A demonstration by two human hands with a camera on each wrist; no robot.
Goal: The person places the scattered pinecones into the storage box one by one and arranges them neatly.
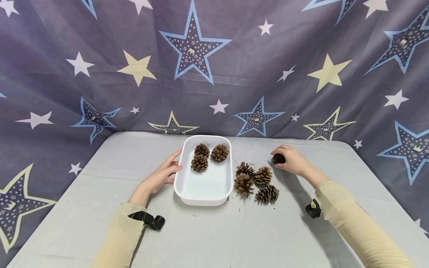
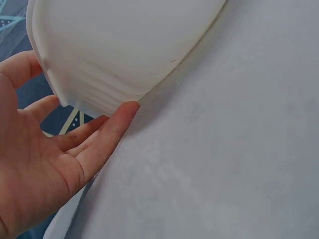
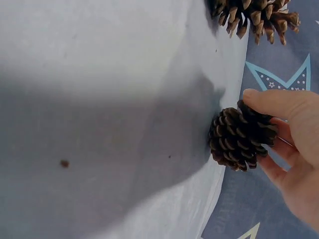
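A white rectangular tub stands on the table with three brown pine cones near its far end. My left hand rests against the tub's left side, its fingers fairly straight. In the left wrist view, the fingertips touch the outer wall of the tub. Off to the right, my right hand holds a dark pine cone between thumb and fingers, at or just above the tabletop. Several loose pine cones lie grouped between the tub and that hand.
A grey cloth covers the table. Small brown crumbs are scattered around the loose cones. Behind the table's far edge hangs a dark curtain printed with stars. Both wrists wear a black strap with a camera.
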